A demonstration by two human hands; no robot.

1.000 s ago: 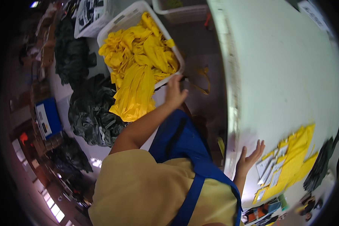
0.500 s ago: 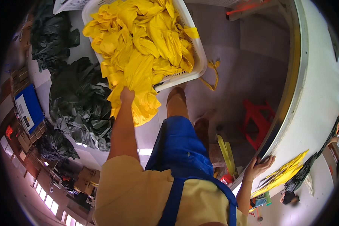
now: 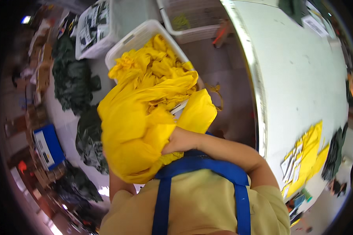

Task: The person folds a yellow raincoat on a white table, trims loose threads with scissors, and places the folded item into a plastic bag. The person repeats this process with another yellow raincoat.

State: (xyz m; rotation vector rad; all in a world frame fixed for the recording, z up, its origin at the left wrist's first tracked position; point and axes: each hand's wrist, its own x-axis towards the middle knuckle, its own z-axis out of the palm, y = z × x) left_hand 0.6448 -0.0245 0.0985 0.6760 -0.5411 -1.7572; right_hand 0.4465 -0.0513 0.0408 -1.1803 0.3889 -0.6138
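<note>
Clutching a bundle of yellow cloth (image 3: 137,129) against the chest, the right hand (image 3: 180,141) closes on its folds; the left hand is hidden beneath it, grip unclear. Beyond, more yellow cloth still fills the white basket (image 3: 135,37), unlifted.

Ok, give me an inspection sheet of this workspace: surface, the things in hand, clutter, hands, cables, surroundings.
Surface: pale table at the right, mostly bare.
Things in hand: yellow fabric bundle lifted from the white basket, which holds more yellow fabric.
Clutter: yellow pieces with pale strips at the table's near edge; dark cloth beside them.
Hands: right hand grips the bundle; left hand hidden behind the fabric, cannot tell.
Cables: nothing seen.
Surroundings: dark green fabric piles on the floor at the left, a blue box, a second white basket, and a bin of black and white items.
</note>
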